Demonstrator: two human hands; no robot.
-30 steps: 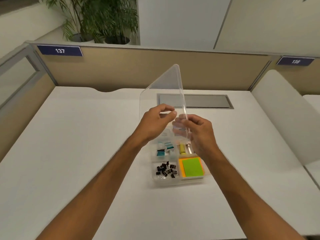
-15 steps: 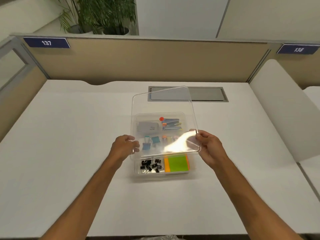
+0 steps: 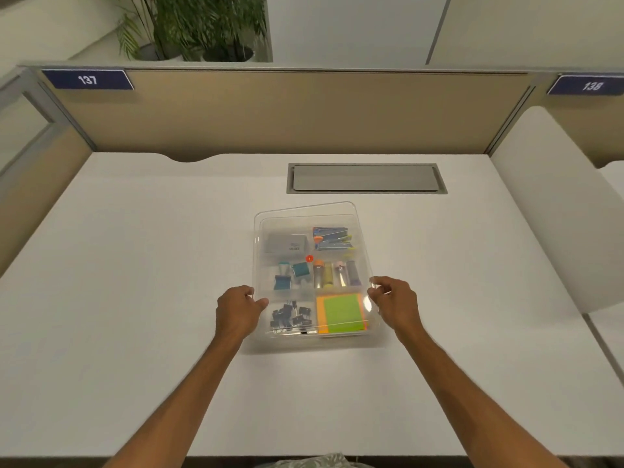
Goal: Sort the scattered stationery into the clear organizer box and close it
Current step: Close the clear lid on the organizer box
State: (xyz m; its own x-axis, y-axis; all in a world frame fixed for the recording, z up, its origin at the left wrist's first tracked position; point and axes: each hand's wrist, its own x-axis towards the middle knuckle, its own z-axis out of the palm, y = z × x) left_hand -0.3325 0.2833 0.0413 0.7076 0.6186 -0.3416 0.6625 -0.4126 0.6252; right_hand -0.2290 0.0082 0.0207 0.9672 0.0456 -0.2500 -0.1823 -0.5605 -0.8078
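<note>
In the middle of the white desk (image 3: 135,265), the clear organizer box (image 3: 314,340) shows black binder clips (image 3: 289,317), green-on-orange sticky notes (image 3: 341,313), teal clips (image 3: 300,270) and small tubes (image 3: 334,273) through a transparent lid (image 3: 304,212) lying slightly askew over it, its side edges pinched by the curled fingers of the left hand (image 3: 236,312) and right hand (image 3: 393,304), beneath partition plates reading "137" (image 3: 87,79) and "138" (image 3: 591,86).

The box (image 3: 314,342) sits on the desk (image 3: 135,298), in front of the hatch (image 3: 366,178); the lid (image 3: 287,222) lies over it; the left hand (image 3: 236,312) holds the lid's left edge, the right hand (image 3: 395,305) its right edge; inside, small clips (image 3: 290,317) lie front left, sticky notes (image 3: 341,314) front right.
</note>
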